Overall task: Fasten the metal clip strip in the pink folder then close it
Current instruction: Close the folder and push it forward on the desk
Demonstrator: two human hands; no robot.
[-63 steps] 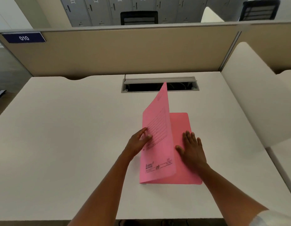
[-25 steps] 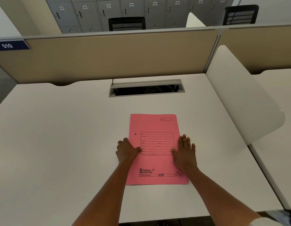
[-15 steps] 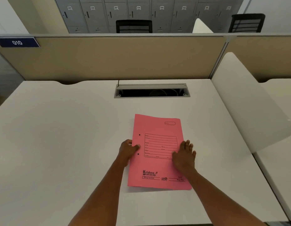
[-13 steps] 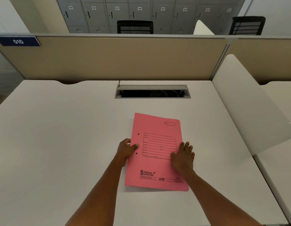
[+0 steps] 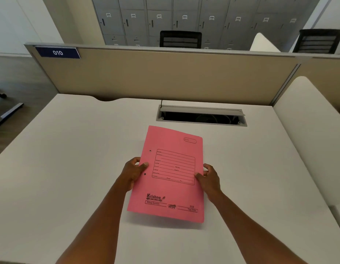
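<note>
The pink folder is closed, its printed front cover facing up, and it is held a little above the white desk, casting a shadow below its near edge. My left hand grips its left edge, thumb on top between two small punched holes. My right hand grips the right edge, thumb on the cover. The metal clip strip is hidden inside the folder.
An open cable tray slot lies in the desk just beyond the folder. A beige partition bounds the far edge, and a white rounded divider stands at the right. Chairs and grey lockers are behind.
The front cover was swung shut and pressed flat by both hands. Since then both hands have gripped the folder's side edges and lifted it slightly off the desk, tilted a little clockwise.
</note>
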